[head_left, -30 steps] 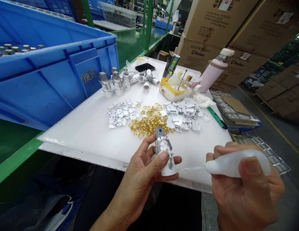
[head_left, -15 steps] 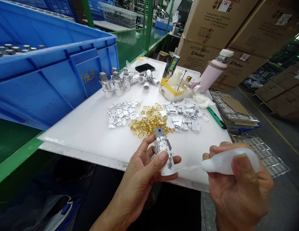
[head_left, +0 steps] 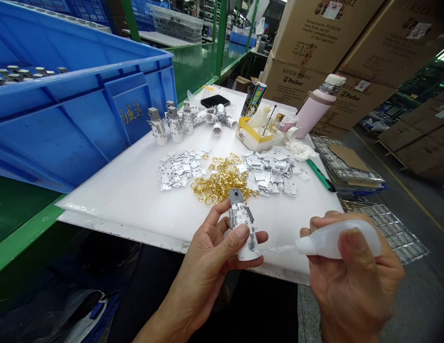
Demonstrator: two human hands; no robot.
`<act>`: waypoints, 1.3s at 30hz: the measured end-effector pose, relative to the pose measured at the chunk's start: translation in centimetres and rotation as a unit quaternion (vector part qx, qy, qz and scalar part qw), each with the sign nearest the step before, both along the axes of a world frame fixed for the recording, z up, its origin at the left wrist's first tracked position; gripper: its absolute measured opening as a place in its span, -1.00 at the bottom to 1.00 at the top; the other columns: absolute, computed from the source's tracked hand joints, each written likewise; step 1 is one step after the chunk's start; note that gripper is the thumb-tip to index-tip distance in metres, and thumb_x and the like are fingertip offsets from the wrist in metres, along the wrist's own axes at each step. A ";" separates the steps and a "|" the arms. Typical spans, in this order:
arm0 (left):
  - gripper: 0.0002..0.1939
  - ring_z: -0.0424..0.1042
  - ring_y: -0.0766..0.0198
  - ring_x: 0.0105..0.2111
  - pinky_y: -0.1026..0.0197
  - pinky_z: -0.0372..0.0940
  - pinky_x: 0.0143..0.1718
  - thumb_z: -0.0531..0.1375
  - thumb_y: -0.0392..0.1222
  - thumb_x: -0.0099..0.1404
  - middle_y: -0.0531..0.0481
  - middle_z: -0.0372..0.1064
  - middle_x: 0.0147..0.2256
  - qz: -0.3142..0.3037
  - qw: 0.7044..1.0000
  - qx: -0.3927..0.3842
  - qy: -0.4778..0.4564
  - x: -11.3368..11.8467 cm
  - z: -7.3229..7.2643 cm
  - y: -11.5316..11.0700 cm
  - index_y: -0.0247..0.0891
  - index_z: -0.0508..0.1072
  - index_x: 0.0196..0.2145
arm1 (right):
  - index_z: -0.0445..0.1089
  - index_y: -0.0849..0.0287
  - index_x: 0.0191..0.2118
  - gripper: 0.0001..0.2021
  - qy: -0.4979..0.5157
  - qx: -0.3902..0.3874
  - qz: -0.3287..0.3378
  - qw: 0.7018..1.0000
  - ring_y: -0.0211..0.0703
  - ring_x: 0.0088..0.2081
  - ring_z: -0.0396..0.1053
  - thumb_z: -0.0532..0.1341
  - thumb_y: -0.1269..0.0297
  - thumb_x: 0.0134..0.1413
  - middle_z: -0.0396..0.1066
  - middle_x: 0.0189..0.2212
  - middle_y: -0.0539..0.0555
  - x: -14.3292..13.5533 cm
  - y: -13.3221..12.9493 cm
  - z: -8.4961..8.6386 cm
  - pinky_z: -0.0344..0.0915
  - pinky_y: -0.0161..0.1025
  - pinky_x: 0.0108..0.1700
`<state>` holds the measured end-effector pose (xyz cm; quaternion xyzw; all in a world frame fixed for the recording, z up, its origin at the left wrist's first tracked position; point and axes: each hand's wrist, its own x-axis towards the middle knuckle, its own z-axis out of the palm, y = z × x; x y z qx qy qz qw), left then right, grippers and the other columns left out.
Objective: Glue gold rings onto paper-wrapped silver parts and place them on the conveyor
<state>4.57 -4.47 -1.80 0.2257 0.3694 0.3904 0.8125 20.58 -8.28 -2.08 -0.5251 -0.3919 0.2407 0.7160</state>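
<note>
My left hand (head_left: 222, 247) grips a white cylindrical model part (head_left: 243, 224) with a grey block on top and small grey fittings on its sides. It is held slightly tilted above the table's near edge. In my right hand (head_left: 361, 267) is a translucent white squeeze bottle (head_left: 336, 239), lying sideways under the thumb. A thin, clear nozzle (head_left: 279, 248) points left from it, and its tip appears to reach the part's lower right side. Just beyond the part lies a heap of gold rings (head_left: 222, 183).
Small printed white plates lie in a left pile (head_left: 182, 169) and a right pile (head_left: 273, 171). Similar model parts (head_left: 173, 125) stand near the blue crate (head_left: 136, 102). Behind are a phone (head_left: 215, 101), a yellow-rimmed tray (head_left: 255, 141) and a pink bottle (head_left: 316, 107); a green pen (head_left: 321, 175) lies right.
The squeeze bottle has moved slightly left in my right hand. Its thin nozzle now shows against the model part. My left hand has barely moved.
</note>
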 end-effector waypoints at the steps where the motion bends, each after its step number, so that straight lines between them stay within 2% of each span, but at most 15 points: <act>1: -0.34 0.53 0.02 -0.10 0.23 0.51 -0.34 0.25 -0.30 0.26 0.03 0.42 -0.28 0.000 1.000 0.000 0.000 0.0 0.0 0.0 -0.14 0.05 0.22 | 0.52 0.10 -0.40 -0.84 0.000 -0.001 0.000 1.000 -0.23 -0.44 0.26 0.27 0.17 0.11 0.27 -0.46 0.05 0.0 0.0 0.0 0.15 -0.42 -0.61; 6: -0.39 0.52 0.00 -0.09 0.22 0.51 -0.32 0.24 -0.29 0.27 0.01 0.42 -0.26 -0.004 1.000 0.003 -0.001 0.1 0.0 0.0 -0.15 0.08 0.20 | 0.52 0.12 -0.41 -0.83 0.018 -0.006 -0.008 1.000 -0.24 -0.42 0.30 0.30 0.15 0.07 0.29 -0.42 0.05 -0.3 -0.1 0.0 0.22 -0.41 -0.57; 9: -0.38 0.52 0.00 -0.09 0.22 0.51 -0.33 0.25 -0.30 0.26 0.00 0.42 -0.23 0.001 1.000 -0.004 -0.002 0.1 -0.1 0.1 -0.13 0.09 0.19 | 0.51 0.17 -0.42 -0.77 0.066 -0.009 -0.006 0.998 -0.28 -0.49 0.28 0.29 0.10 0.05 0.28 -0.46 0.04 0.1 0.1 0.2 0.21 -0.39 -0.58; 12: -0.42 0.52 0.01 -0.09 0.23 0.52 -0.34 0.24 -0.31 0.26 -0.01 0.41 -0.20 0.005 1.000 -0.013 -0.001 -0.1 -0.1 0.1 -0.12 0.13 0.17 | 0.50 0.21 -0.40 -0.74 0.169 -0.014 0.036 0.985 -0.39 -0.60 0.13 0.28 0.08 0.05 0.14 -0.61 -0.06 1.8 0.6 0.4 0.19 -0.42 -0.59; 13: -0.44 0.52 0.02 -0.09 0.23 0.52 -0.34 0.24 -0.31 0.26 -0.02 0.41 -0.18 0.005 1.000 -0.014 0.000 -0.2 -0.1 0.1 -0.12 0.15 0.16 | 0.50 0.22 -0.38 -0.75 0.203 -0.021 0.051 0.978 -0.40 -0.60 0.13 0.30 0.10 0.04 0.12 -0.62 -0.08 2.6 0.8 0.3 0.22 -0.42 -0.57; 15: -0.49 0.52 0.03 -0.08 0.24 0.51 -0.33 0.23 -0.30 0.27 -0.05 0.39 -0.11 0.005 1.000 -0.015 0.002 -0.3 0.0 0.2 -0.15 0.19 0.14 | 0.50 0.21 -0.34 -0.78 0.229 -0.047 0.067 0.970 -0.35 -0.50 0.26 0.35 0.15 -0.02 0.24 -0.56 -0.05 4.7 1.2 -0.2 0.35 -0.36 -0.43; 17: -0.52 0.50 0.02 -0.06 0.24 0.51 -0.33 0.22 -0.30 0.28 -0.10 0.36 -0.03 0.002 1.000 -0.011 0.003 -0.4 0.0 0.2 -0.19 0.22 0.12 | 0.51 0.20 -0.29 -0.77 0.173 -0.090 0.058 0.979 -0.23 -0.30 0.39 0.38 0.20 -0.07 0.41 -0.40 0.03 6.8 1.5 -1.1 0.41 -0.26 -0.19; 19: -0.52 0.49 0.01 -0.05 0.24 0.51 -0.32 0.23 -0.30 0.27 -0.14 0.33 0.03 0.001 1.000 -0.003 0.005 -0.4 -0.1 0.2 -0.22 0.23 0.12 | 0.49 0.16 -0.24 -0.74 0.059 -0.134 0.031 0.989 -0.15 -0.17 0.42 0.40 0.19 -0.08 0.49 -0.28 0.07 8.7 1.7 -2.3 0.35 -0.20 -0.04; 23: -0.49 0.48 0.00 -0.03 0.20 0.51 -0.28 0.24 -0.26 0.28 -0.13 0.36 0.00 0.005 1.000 0.009 0.009 -0.5 -0.3 0.2 -0.18 0.21 0.15 | 0.40 0.10 -0.24 -0.73 -0.140 -0.170 -0.015 0.975 -0.09 -0.11 0.42 0.37 0.11 -0.03 0.52 -0.18 0.08 10.9 1.9 -4.7 0.29 -0.12 -0.02; 28: -0.53 0.48 -0.03 -0.03 0.14 0.51 -0.24 0.22 -0.26 0.29 -0.08 0.40 -0.08 0.023 1.000 0.000 0.010 -0.5 -0.3 0.1 -0.12 0.23 0.12 | 0.39 0.12 -0.17 -0.67 -0.232 -0.174 0.001 0.957 0.00 -0.04 0.40 0.34 0.07 -0.02 0.48 -0.11 0.13 11.7 1.9 -6.1 0.25 0.04 0.06; 32: -0.53 0.49 -0.05 -0.03 0.13 0.51 -0.25 0.22 -0.29 0.28 -0.10 0.39 -0.03 0.027 1.000 -0.008 0.005 -0.6 -0.1 0.1 -0.12 0.23 0.12 | 0.35 0.12 -0.10 -0.61 -0.260 -0.164 -0.027 0.951 -0.01 -0.06 0.38 0.35 0.09 -0.04 0.42 -0.05 0.14 11.2 1.7 -5.9 0.26 0.06 0.02; 34: -0.52 0.48 -0.06 -0.02 0.12 0.51 -0.25 0.21 -0.30 0.28 -0.12 0.37 0.01 0.033 0.999 -0.012 0.006 -0.7 0.0 0.1 -0.13 0.22 0.13 | 0.33 0.14 -0.03 -0.57 -0.265 -0.105 -0.100 0.953 -0.02 -0.08 0.38 0.35 0.14 -0.02 0.39 -0.04 0.14 10.0 1.1 -5.2 0.28 0.03 -0.02; 37: -0.44 0.48 -0.05 -0.03 0.12 0.52 -0.24 0.21 -0.33 0.28 -0.15 0.40 0.00 0.050 0.998 -0.025 0.026 -1.0 0.1 0.2 -0.15 0.13 0.18 | 0.42 0.16 -0.08 -0.74 -0.282 0.027 -0.242 0.928 -0.07 -0.21 0.40 0.30 0.29 0.08 0.43 -0.22 0.10 7.3 0.2 -3.3 0.30 -0.05 -0.12; 38: -0.41 0.49 -0.04 -0.03 0.13 0.52 -0.24 0.21 -0.34 0.28 -0.16 0.42 -0.02 0.055 0.998 -0.027 0.033 -1.0 0.1 0.2 -0.15 0.10 0.20 | 0.45 0.15 -0.13 -0.80 -0.312 0.046 -0.246 0.917 -0.09 -0.27 0.40 0.29 0.34 0.09 0.44 -0.29 0.07 6.4 0.1 -2.6 0.31 -0.09 -0.17; 39: -0.39 0.49 -0.04 -0.04 0.13 0.52 -0.24 0.21 -0.35 0.27 -0.16 0.44 -0.05 0.057 0.997 -0.027 0.038 -1.1 0.1 0.2 -0.16 0.08 0.21 | 0.47 0.14 -0.17 -0.85 -0.357 0.044 -0.211 0.909 -0.12 -0.31 0.40 0.28 0.38 0.10 0.44 -0.33 0.04 5.5 0.3 -2.0 0.30 -0.13 -0.21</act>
